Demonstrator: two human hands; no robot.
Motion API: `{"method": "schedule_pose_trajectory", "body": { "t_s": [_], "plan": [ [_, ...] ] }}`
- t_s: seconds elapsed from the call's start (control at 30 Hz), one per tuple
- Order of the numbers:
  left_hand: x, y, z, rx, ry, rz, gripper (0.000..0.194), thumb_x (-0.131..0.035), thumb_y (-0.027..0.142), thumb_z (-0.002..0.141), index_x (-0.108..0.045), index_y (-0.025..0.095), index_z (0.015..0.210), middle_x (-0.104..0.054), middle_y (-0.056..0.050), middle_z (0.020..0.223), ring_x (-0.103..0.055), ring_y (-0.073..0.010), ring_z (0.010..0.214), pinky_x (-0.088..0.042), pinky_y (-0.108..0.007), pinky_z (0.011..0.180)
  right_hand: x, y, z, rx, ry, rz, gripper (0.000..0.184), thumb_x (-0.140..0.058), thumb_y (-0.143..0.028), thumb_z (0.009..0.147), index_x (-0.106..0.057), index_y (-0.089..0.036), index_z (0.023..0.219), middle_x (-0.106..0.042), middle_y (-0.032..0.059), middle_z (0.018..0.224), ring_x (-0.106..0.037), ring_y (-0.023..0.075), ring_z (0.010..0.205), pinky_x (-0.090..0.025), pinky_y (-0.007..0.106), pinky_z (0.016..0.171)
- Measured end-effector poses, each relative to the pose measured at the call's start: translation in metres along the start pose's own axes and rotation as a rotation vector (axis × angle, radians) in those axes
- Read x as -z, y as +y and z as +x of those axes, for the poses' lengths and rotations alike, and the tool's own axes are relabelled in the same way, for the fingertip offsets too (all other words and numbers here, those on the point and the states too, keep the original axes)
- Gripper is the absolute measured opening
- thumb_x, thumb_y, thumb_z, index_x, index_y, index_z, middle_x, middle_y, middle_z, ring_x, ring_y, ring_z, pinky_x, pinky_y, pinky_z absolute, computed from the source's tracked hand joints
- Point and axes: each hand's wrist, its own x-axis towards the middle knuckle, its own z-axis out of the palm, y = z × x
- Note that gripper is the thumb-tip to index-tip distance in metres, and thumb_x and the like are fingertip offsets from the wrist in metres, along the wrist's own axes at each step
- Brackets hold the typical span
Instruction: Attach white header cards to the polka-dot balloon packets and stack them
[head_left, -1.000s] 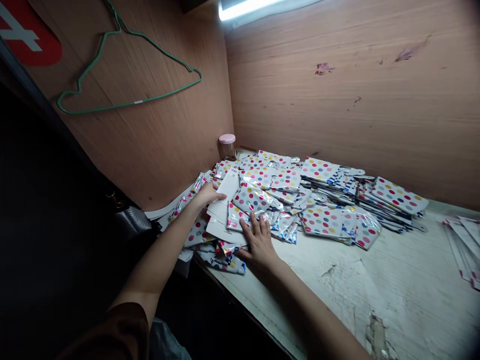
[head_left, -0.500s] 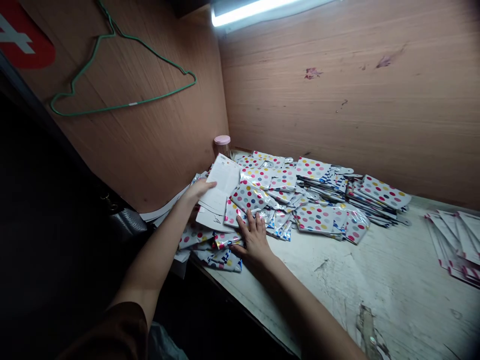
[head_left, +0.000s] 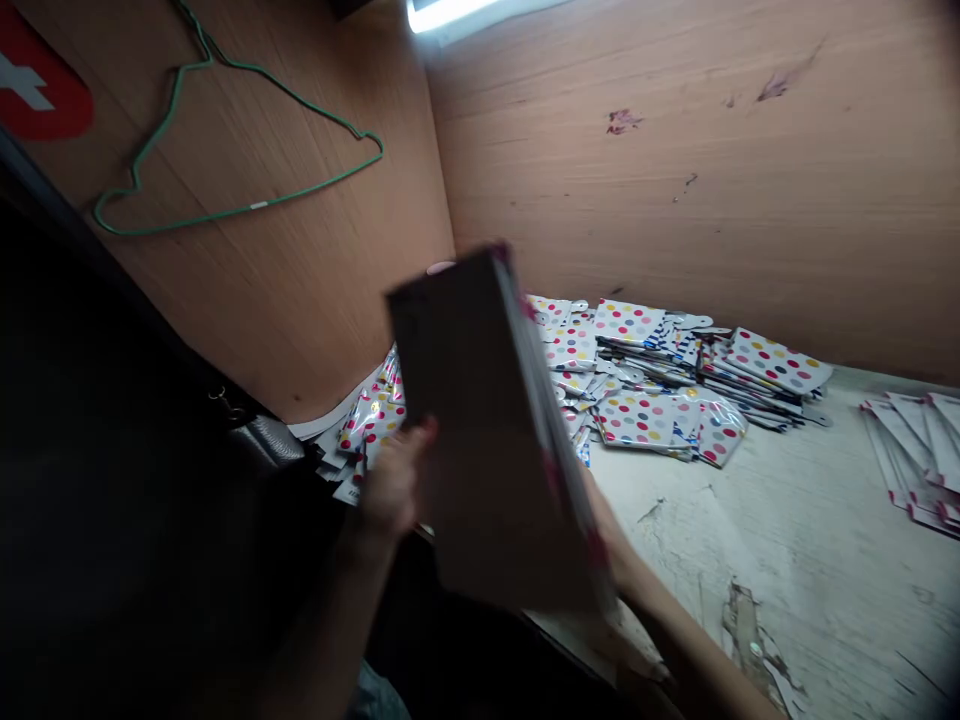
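A thick stack of flat cards, grey and blurred, with pink marks along its right edge, is tilted up in front of me. My left hand grips its left edge, thumb on the near face. At the lower right edge my right hand holds the stack from behind, its fingers mostly hidden. Behind the stack lie polka-dot packets in shiny wrap, in piles on the worktop. More dotted packets show to the left of the stack, which covers the middle of the pile.
White cards with pink edges lie fanned out at the right. A green hanger hangs on the left wooden wall. A dark bag is beside the table's left end. A lit tube lamp is above.
Both hands have left the dotted packets. The white sheet in my left hand is out of sight, and a grey stack of cards is now raised between my hands, covering part of the pile.
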Motion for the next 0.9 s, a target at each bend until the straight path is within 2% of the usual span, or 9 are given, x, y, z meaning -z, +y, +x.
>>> {"method": "schedule_pose_trajectory", "body": {
  "t_s": [0.1,0.17,0.2,0.3,0.47,0.53,0.63,0.73,0.9],
  "plan": [
    [-0.059,-0.059,-0.066,0.277,-0.387,-0.170,0.047,-0.062,0.052,0.081,-0.063,0.017,0.112,-0.073,-0.010,0.099,-0.069,-0.0285,0.097,-0.055,-0.042,0.085,0.058,0.002,-0.064,-0.419,0.094,0.455,0.068,-0.015,-0.059,0.095,-0.055,-0.018,0.132,-0.069,0.0165,0.111,-0.064,0.0335,0.108,-0.055,0.051,0.083],
    [-0.092,-0.093,-0.097,0.427,-0.641,-0.292,0.050,-0.055,0.048,0.087,-0.056,0.016,0.124,-0.071,-0.013,0.107,-0.069,-0.0282,0.097,-0.055,-0.042,0.083,0.082,0.006,-0.100,-0.660,0.167,0.581,0.062,-0.038,-0.062,0.089,-0.053,-0.021,0.132,-0.071,0.0155,0.108,-0.067,0.0344,0.099,-0.058,0.049,0.075],
    [-0.104,-0.107,-0.108,0.394,-0.669,-0.248,0.047,-0.055,0.045,0.087,-0.056,0.015,0.124,-0.070,-0.013,0.110,-0.068,-0.0270,0.098,-0.054,-0.040,0.084,0.088,0.010,-0.114,-0.751,0.188,0.594,0.061,-0.050,-0.060,0.085,-0.051,-0.022,0.133,-0.071,0.0147,0.109,-0.068,0.0340,0.095,-0.059,0.047,0.072],
    [-0.125,-0.130,-0.120,0.200,-0.562,0.110,0.034,-0.065,0.029,0.078,-0.061,0.020,0.111,-0.070,-0.009,0.106,-0.066,-0.0244,0.097,-0.051,-0.035,0.084,0.091,0.027,-0.135,-0.867,0.240,0.515,0.065,-0.065,-0.056,0.077,-0.051,-0.020,0.129,-0.070,0.0135,0.107,-0.069,0.0312,0.090,-0.059,0.045,0.074],
    [-0.130,-0.130,-0.105,0.142,-0.412,0.341,0.014,-0.069,0.022,0.070,-0.055,0.024,0.072,-0.062,-0.006,0.084,-0.059,-0.0283,0.094,-0.044,-0.039,0.084,0.096,0.040,-0.154,-0.678,0.533,-0.246,0.064,-0.060,-0.059,0.078,-0.056,-0.016,0.126,-0.061,0.0151,0.111,-0.059,0.0323,0.100,-0.050,0.054,0.088],
    [-0.129,-0.126,-0.098,0.129,-0.376,0.361,0.021,-0.068,0.025,0.071,-0.048,0.024,0.067,-0.058,-0.004,0.079,-0.058,-0.0277,0.093,-0.043,-0.037,0.081,0.099,0.023,-0.166,-0.635,0.579,-0.292,0.055,-0.060,-0.055,0.081,-0.060,-0.019,0.121,-0.059,0.0148,0.115,-0.057,0.0316,0.103,-0.050,0.050,0.087],
    [-0.129,-0.119,-0.093,0.143,-0.408,0.289,0.019,-0.060,0.038,0.081,-0.047,0.024,0.079,-0.058,-0.001,0.071,-0.061,-0.0234,0.078,-0.046,-0.034,0.072,0.091,-0.018,-0.181,-0.740,0.541,0.198,0.042,-0.062,-0.051,0.084,-0.063,-0.021,0.113,-0.064,0.0096,0.099,-0.063,0.0223,0.079,-0.055,0.036,0.067],
    [-0.130,-0.109,-0.097,0.179,-0.503,0.145,0.026,-0.045,0.047,0.091,-0.043,0.024,0.102,-0.067,-0.002,0.081,-0.066,-0.0203,0.074,-0.050,-0.032,0.068,0.074,-0.054,-0.179,-0.871,0.403,0.814,0.046,-0.060,-0.053,0.085,-0.061,-0.019,0.116,-0.064,0.0039,0.079,-0.058,0.0140,0.048,-0.048,0.027,0.042],
    [-0.120,-0.099,-0.118,0.238,-0.607,-0.158,0.033,-0.056,0.040,0.089,-0.044,0.023,0.115,-0.067,-0.009,0.114,-0.065,-0.0222,0.105,-0.050,-0.036,0.092,0.056,-0.070,-0.147,-0.878,0.580,1.168,0.051,-0.071,-0.049,0.078,-0.059,-0.020,0.118,-0.062,-0.0010,0.077,-0.052,0.0069,0.039,-0.036,0.017,0.034]
  ]
}}
